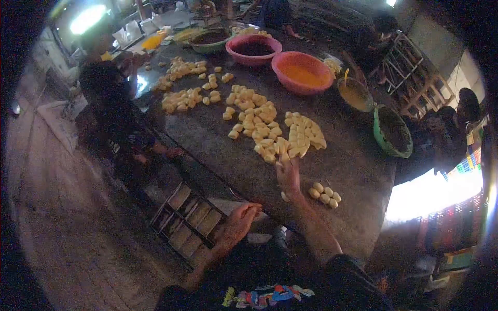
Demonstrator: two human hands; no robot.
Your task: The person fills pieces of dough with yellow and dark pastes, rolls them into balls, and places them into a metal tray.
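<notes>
Spreading across most of the view, a dark stone table [218, 140] carries scattered heaps of pale yellow dough pieces [259, 122]. The nearest heap [303, 136] forms a rough band whose long axis runs from the table's middle toward the person. Along the far edge stand bowls: a pink bowl [302, 72] holding orange liquid, a second pink bowl [253, 49] with dark filling, a green bowl [392, 132] with dark contents, and a smaller pot [355, 94] of yellowish paste. No writing can be read anywhere. A divided metal tray [189, 223] sits below the table's near edge. The right hand [288, 176] reaches to the band's near end, fingers together on a piece. The left hand [239, 220] rests at the table's edge, fingers curled loosely, holding nothing visible. Five small dough balls [325, 195] lie just beside the right wrist.
</notes>
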